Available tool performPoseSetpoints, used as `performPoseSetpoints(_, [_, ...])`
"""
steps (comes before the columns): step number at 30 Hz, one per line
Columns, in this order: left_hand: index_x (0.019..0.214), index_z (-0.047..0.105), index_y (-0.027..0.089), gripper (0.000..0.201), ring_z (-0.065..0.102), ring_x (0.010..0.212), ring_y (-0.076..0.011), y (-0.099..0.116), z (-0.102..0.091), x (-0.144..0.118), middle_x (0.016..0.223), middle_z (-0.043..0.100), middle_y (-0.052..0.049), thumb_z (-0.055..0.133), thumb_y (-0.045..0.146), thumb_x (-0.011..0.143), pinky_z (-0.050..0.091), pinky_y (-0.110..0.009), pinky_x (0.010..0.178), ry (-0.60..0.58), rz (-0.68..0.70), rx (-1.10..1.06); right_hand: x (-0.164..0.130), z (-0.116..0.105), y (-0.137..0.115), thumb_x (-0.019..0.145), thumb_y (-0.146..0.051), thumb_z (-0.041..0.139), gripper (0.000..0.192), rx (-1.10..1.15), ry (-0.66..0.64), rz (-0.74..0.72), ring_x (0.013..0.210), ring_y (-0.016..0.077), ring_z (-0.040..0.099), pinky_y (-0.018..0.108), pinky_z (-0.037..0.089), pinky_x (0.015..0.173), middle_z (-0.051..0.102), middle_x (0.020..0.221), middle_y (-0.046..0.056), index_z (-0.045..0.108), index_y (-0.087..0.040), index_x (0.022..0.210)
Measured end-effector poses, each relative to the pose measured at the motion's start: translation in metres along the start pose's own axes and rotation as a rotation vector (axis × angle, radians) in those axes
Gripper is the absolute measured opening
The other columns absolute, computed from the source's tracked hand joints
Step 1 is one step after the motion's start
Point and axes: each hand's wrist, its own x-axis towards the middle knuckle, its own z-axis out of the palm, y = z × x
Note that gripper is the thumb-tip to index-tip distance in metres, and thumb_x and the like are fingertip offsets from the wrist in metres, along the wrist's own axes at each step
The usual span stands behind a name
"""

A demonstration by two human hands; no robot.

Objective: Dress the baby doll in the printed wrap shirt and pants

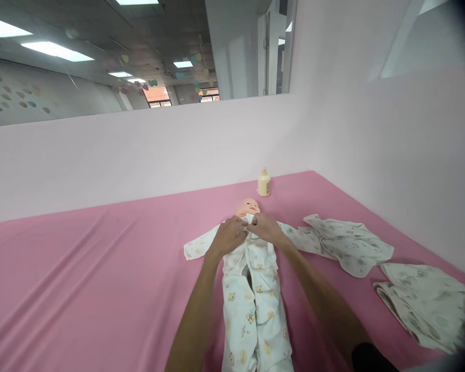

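Single head-worn view, looking forward and down along the person's own forearms. Close range: the pink cloth-covered bench [81,268] fills the lower half, its far edge meeting the pale pink wall [139,155]. The bench's right edge runs diagonally along the side wall. No second view.

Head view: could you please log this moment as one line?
left hand: pinching romper collar | right hand: pinching romper collar | romper: on doll, front partly open | bottle: upright behind doll's head
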Motion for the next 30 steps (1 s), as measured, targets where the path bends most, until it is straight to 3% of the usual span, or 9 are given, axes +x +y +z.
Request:
performPoseSetpoints(3, [0.086, 0.063, 0.023, 0.022, 0.056, 0.089, -0.0204, 0.004, -0.006, -0.001, 0.095, 0.063, -0.003, 0.047, 0.038, 0.09, 0.044, -0.032, 0.076, -0.053, 0.019, -0.024, 0.002, -0.008, 0.006, 0.078, -0.027, 0.053, 0.019, 0.305, -0.08, 0.0, 0.055, 0.0102, 0.042, 0.024, 0.024, 0.05, 0.046, 0.055, -0.003, 0.047, -0.018, 0.062])
performPoseSetpoints(9, [0.076, 0.058, 0.021, 0.027, 0.055, 0.086, -0.0199, 0.005, -0.007, 0.0, 0.086, 0.062, -0.003, 0.039, 0.029, 0.093, 0.042, -0.031, 0.078, -0.005, 0.119, -0.032, 0.001, -0.015, 0.013, 0.077, -0.024, 0.052, 0.012, 0.47, -0.206, -0.011, 0.054, 0.0092, 0.043, 0.021, 0.029, 0.051, 0.049, 0.057, -0.003, 0.052, -0.017, 0.067])
performPoseSetpoints(16, [0.072, 0.055, 0.02, 0.032, 0.053, 0.079, -0.0199, -0.001, -0.007, 0.0, 0.078, 0.06, -0.004, 0.038, 0.035, 0.095, 0.042, -0.031, 0.076, -0.029, 0.142, -0.067, -0.003, -0.02, 0.021, 0.077, -0.023, 0.05, 0.008, 0.426, -0.308, -0.085, 0.056, 0.0084, 0.039, 0.021, 0.028, 0.053, 0.048, 0.062, -0.004, 0.053, -0.017, 0.073])
performPoseSetpoints(22, [0.067, 0.047, 0.02, 0.03, 0.049, 0.075, -0.018, -0.003, -0.004, 0.001, 0.073, 0.054, -0.002, 0.038, 0.03, 0.094, 0.04, -0.03, 0.075, -0.045, 0.155, -0.078, -0.003, -0.017, 0.021, 0.079, -0.021, 0.047, 0.008, 0.305, -0.265, -0.189, 0.057, 0.0084, 0.035, 0.022, 0.024, 0.052, 0.042, 0.064, -0.006, 0.049, -0.018, 0.072])
performPoseSetpoints(30, [0.073, 0.044, 0.021, 0.024, 0.047, 0.081, -0.0197, -0.001, 0.0, -0.001, 0.082, 0.056, -0.003, 0.032, 0.025, 0.094, 0.039, -0.033, 0.078, -0.052, 0.15, -0.052, -0.003, -0.018, 0.017, 0.08, -0.014, 0.044, 0.009, 0.235, -0.244, -0.205, 0.063, 0.0103, 0.042, 0.023, 0.028, 0.056, 0.05, 0.071, -0.004, 0.052, -0.017, 0.078])
